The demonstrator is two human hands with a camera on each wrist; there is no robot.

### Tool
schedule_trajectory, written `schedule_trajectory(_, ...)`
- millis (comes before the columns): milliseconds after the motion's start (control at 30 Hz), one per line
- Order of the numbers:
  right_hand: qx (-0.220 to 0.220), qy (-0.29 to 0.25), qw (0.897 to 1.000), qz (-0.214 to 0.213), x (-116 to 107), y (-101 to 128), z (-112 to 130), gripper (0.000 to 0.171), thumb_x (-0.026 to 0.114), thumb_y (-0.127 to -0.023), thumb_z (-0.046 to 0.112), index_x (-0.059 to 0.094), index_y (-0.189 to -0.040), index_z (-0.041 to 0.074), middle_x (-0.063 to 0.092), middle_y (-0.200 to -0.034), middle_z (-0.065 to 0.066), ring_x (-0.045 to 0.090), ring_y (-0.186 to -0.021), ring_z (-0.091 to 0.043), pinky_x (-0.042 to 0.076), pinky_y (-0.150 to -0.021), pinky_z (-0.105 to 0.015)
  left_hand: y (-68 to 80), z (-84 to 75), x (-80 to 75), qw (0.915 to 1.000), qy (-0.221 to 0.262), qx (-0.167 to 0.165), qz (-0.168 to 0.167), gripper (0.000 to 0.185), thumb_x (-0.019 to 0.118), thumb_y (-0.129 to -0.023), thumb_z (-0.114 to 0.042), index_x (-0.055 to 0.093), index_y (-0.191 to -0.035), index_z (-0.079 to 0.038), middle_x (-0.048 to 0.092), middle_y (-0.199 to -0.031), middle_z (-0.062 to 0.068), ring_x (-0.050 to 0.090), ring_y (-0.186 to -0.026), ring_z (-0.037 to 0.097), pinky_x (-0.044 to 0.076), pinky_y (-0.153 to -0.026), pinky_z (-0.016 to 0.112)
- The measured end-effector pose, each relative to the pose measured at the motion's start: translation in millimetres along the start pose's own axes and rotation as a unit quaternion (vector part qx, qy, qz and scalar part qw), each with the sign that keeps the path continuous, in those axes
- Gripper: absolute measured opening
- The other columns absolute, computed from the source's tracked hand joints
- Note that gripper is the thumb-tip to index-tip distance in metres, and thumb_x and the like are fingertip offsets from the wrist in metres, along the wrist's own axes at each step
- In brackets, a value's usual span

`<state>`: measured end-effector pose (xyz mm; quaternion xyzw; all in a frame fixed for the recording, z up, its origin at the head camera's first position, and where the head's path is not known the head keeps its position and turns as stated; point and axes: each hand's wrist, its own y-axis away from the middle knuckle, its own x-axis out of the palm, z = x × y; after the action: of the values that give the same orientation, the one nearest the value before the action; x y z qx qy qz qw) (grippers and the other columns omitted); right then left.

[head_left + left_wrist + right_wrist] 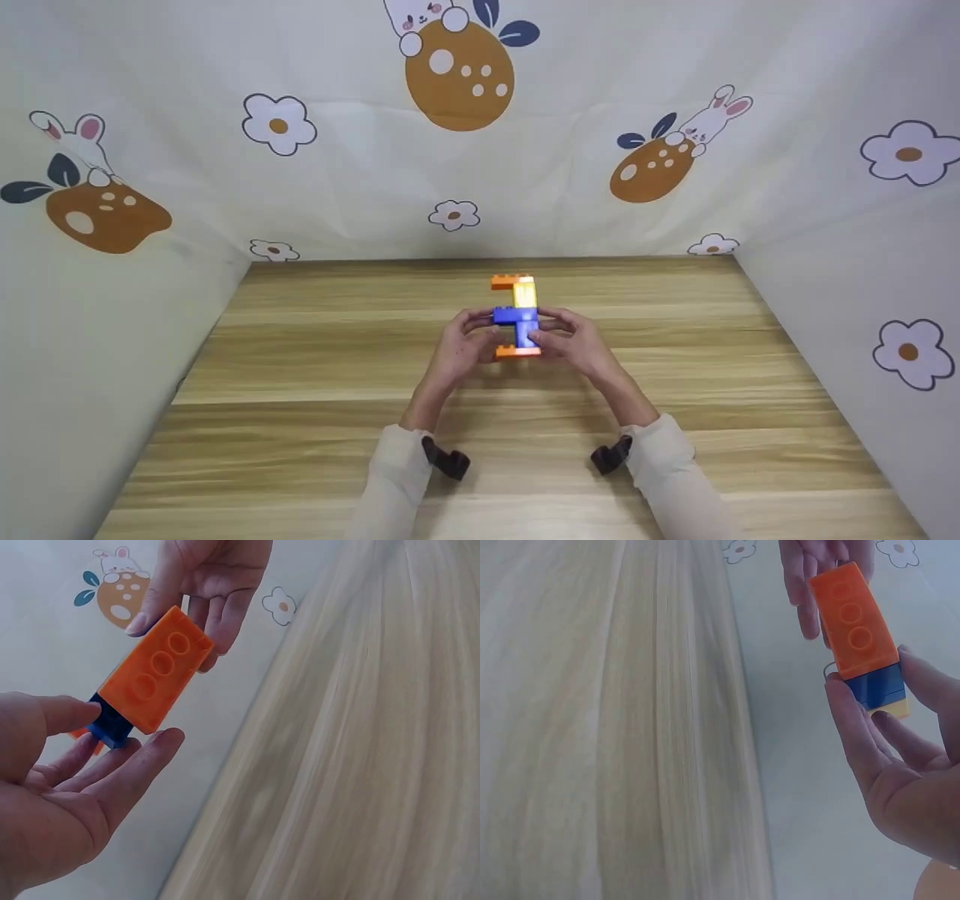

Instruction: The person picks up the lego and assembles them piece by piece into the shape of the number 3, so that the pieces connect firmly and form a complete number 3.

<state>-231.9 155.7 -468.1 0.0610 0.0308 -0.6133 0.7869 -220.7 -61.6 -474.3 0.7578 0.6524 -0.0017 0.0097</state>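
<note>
Both hands hold up a toy building-brick assembly (527, 315), shaped like a letter E in the head view. It has an orange brick (504, 282) at its far end, then a yellow brick (525, 295), blue bricks (528, 330), and another orange brick (517, 352) at the near end. From the left, my left hand (459, 349) pinches a projecting blue part between thumb and fingers. My right hand (583, 345) grips the straight right side, thumb on the blue. Hollow round rings show under the near orange brick (157, 667) in the left wrist view.
A wood-grain table (315, 360) lies below the hands. Pale cloth walls (345, 180) printed with rabbits, oranges and flowers enclose it at the back and both sides. Black wrist-camera mounts (448, 459) stick out from the sleeves.
</note>
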Motion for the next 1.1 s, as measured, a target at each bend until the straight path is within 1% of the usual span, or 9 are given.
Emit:
schedule_trajectory(100,0.015,0.008,1.000,-0.002,0.1,0.2,-0.3,0.056,0.072,-0.092,0.013,0.052,-0.143,0.002,0.062,-0.131,-0.026,0.069,-0.104,-0.020,0.060,-0.089,-0.045,0.2,-0.4,-0.7,0.9992,-0.013,-0.036,0.011,0.050,0.067,-0.096,-0.018,0.051,-0.141,-0.003,0.060,-0.136,0.021,0.067,-0.116,0.034,0.061,-0.085,0.037)
schedule_trajectory(233,0.036,0.021,0.999,-0.009,-0.9,-0.4,-2.0,0.057,0.073,-0.092,0.015,0.052,-0.144,0.005,0.062,-0.133,-0.023,0.066,-0.110,-0.023,0.059,-0.092,-0.044,-2.2,2.6,0.7,0.9963,-0.014,-0.083,0.020,0.058,0.073,-0.092,-0.017,0.049,-0.145,-0.007,0.058,-0.141,0.017,0.068,-0.113,0.027,0.060,-0.090,0.037)
schedule_trajectory(333,0.037,0.031,0.999,-0.002,-3.4,-0.8,-5.3,0.058,0.073,-0.092,0.016,0.051,-0.145,0.005,0.061,-0.134,-0.024,0.066,-0.111,-0.023,0.057,-0.096,-0.046,-3.1,5.5,2.1,0.9947,-0.014,-0.097,0.031,0.065,0.076,-0.089,-0.013,0.047,-0.148,-0.009,0.054,-0.146,0.016,0.068,-0.116,0.026,0.059,-0.090,0.036)
schedule_trajectory(400,0.039,0.023,0.999,0.013,-5.5,-1.3,-7.6,0.062,0.073,-0.091,0.014,0.048,-0.147,0.005,0.060,-0.135,-0.025,0.067,-0.110,-0.023,0.057,-0.096,-0.045,-2.9,6.4,2.5,0.9942,-0.020,-0.098,0.040,0.070,0.077,-0.087,-0.012,0.045,-0.150,-0.009,0.051,-0.149,0.016,0.066,-0.120,0.027,0.059,-0.091,0.035)
schedule_trajectory(533,0.039,0.019,0.997,0.062,-9.1,-1.6,-10.1,0.074,0.075,-0.089,0.009,0.039,-0.153,0.005,0.055,-0.140,-0.026,0.065,-0.115,-0.027,0.059,-0.093,-0.038,-3.1,8.7,1.6,0.9939,-0.036,-0.091,0.051,0.077,0.080,-0.085,-0.011,0.041,-0.152,-0.010,0.048,-0.152,0.017,0.062,-0.126,0.030,0.059,-0.092,0.035)
schedule_trajectory(633,0.036,0.041,0.995,0.087,-11.1,-2.0,-12.0,0.081,0.077,-0.087,0.008,0.034,-0.155,0.007,0.054,-0.144,-0.025,0.060,-0.125,-0.031,0.057,-0.095,-0.035,-4.1,13.0,0.0,0.9945,-0.034,-0.081,0.057,0.077,0.078,-0.086,-0.007,0.039,-0.152,-0.006,0.047,-0.152,0.020,0.061,-0.127,0.033,0.058,-0.094,0.035)
schedule_trajectory(733,0.029,0.058,0.993,0.102,-13.4,-3.2,-15.2,0.081,0.076,-0.087,0.006,0.033,-0.156,0.006,0.053,-0.145,-0.026,0.056,-0.130,-0.035,0.054,-0.101,-0.035,-5.0,17.3,-0.5,0.9948,-0.033,-0.072,0.064,0.075,0.076,-0.087,-0.005,0.039,-0.152,-0.004,0.048,-0.151,0.022,0.060,-0.127,0.035,0.057,-0.095,0.036)
schedule_trajectory(967,0.053,0.069,0.992,0.090,-13.3,-3.9,-21.4,0.079,0.077,-0.085,0.004,0.038,-0.153,0.005,0.056,-0.141,-0.027,0.062,-0.124,-0.033,0.056,-0.097,-0.032,-6.0,25.6,2.5,0.9947,-0.051,-0.054,0.070,0.071,0.074,-0.088,-0.002,0.040,-0.149,0.004,0.051,-0.146,0.027,0.063,-0.124,0.036,0.056,-0.098,0.036)
schedule_trajectory(1100,0.064,0.098,0.990,0.078,-12.4,-4.9,-23.2,0.078,0.080,-0.083,0.009,0.042,-0.151,0.007,0.059,-0.139,-0.023,0.061,-0.124,-0.031,0.052,-0.103,-0.037,-5.9,28.1,4.8,0.9935,-0.076,-0.057,0.063,0.068,0.074,-0.088,-0.002,0.042,-0.148,0.004,0.053,-0.144,0.027,0.064,-0.123,0.036,0.056,-0.097,0.037)
